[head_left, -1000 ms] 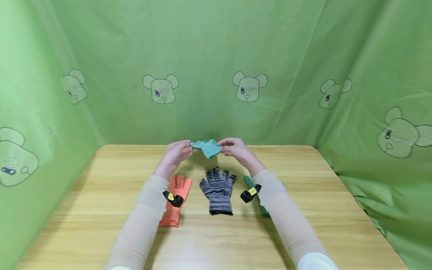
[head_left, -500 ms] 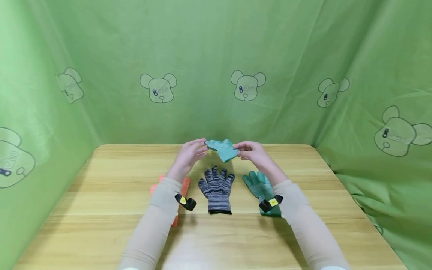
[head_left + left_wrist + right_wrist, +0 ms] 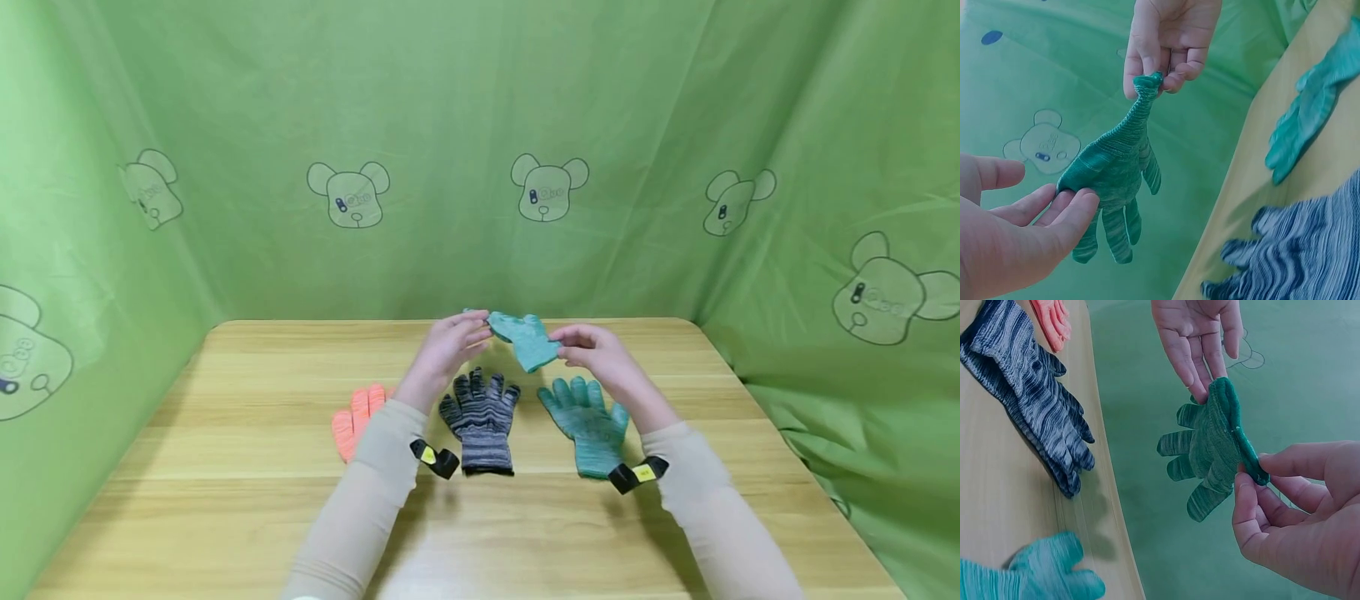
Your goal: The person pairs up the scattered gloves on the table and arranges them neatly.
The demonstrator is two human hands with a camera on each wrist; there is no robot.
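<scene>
A green knitted glove (image 3: 528, 342) is held above the far part of the table. My right hand (image 3: 600, 354) pinches its cuff between thumb and fingers, plain in the right wrist view at the cuff's edge. Fairly straight fingers of my left hand (image 3: 1035, 225) touch the side of the glove, the thumb standing apart from them. In the left wrist view, the fingers of the glove hang downward. Below on the table lie a grey-black striped glove (image 3: 486, 421) and a second green glove (image 3: 596, 425), both with fingers pointing away from me.
An orange glove (image 3: 360, 417) lies on the left, partly hidden beneath my left forearm. The wooden table (image 3: 247, 400) meets a green curtain (image 3: 450, 83) printed with bear heads at its back and sides. Each wrist wears a black camera strap.
Both hands have moved right and slightly nearer with the green glove. The table's green glove has come out from under my right arm, while my left forearm has shifted across the orange one.
</scene>
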